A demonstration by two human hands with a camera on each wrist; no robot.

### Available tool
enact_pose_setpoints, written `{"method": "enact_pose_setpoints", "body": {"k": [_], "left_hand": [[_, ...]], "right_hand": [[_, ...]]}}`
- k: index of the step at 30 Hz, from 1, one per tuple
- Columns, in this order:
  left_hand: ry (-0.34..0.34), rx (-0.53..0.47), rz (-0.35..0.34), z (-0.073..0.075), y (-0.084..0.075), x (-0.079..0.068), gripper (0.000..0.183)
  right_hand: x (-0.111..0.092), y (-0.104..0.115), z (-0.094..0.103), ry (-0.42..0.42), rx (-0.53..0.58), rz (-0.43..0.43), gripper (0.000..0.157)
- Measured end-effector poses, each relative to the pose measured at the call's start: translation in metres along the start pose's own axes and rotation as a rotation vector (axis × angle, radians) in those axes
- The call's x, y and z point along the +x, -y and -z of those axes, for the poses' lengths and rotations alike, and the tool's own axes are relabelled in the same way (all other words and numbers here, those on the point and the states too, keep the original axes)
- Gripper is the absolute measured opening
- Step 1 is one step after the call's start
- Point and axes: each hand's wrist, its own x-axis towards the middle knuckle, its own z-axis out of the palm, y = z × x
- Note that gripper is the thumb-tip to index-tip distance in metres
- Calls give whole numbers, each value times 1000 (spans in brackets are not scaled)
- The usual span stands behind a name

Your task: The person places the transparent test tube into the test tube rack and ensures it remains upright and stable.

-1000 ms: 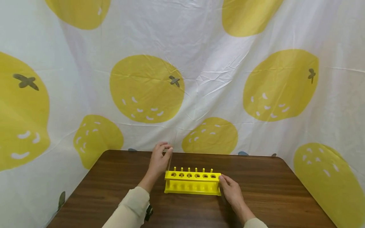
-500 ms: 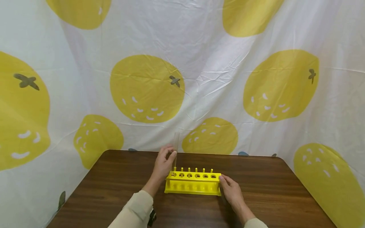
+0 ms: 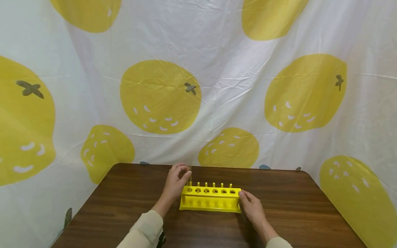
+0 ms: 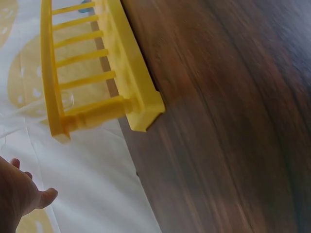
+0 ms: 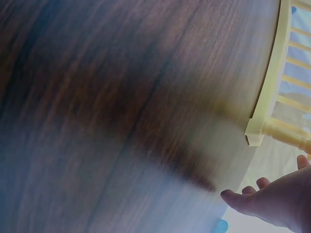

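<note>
A yellow test tube rack [image 3: 211,203] with a row of holes and a row of pegs behind them stands on the table. My left hand [image 3: 175,181] is at its left end, thumb and fingertips pinching a clear test tube [image 3: 191,169] upright over the leftmost hole. In the left wrist view the tube [image 4: 29,112] runs to the rack's top plate, its rounded end just past it; the fingers holding it fall outside that view. My right hand [image 3: 252,208] grips the rack's right end at the top plate, thumb in front. The right wrist view shows its outer fingers [image 5: 262,183] beside the rack.
The dark wood-grain table [image 3: 294,206] extends on both sides of the rack and in front. Behind it and at the sides hangs a white cloth [image 3: 217,103] printed with yellow lemons, close to the table's back edge.
My left hand has brought the test tube rightward over the leftmost hole, and the tube now stands lower than half a second ago. The right hand and the rack have stayed almost still.
</note>
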Motion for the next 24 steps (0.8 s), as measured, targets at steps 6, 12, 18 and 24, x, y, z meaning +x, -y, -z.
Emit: {"method": "enact_pose_setpoints", "body": {"k": [6,12,18,24], "left_hand": [[44,108,-23,4,5,-5,18],[76,164,-35,5,8,-11,15],[99,201,-16,5,12,-17,13],[112,211,-7,5,16,-22,13]], "right_hand": [[-1,0,1,3,-1,0,56],[-1,1,0,-1,-8,4,55],[0,1,0,-3,-8,0,55],[0,1,-1,0,-16,0,55]]}}
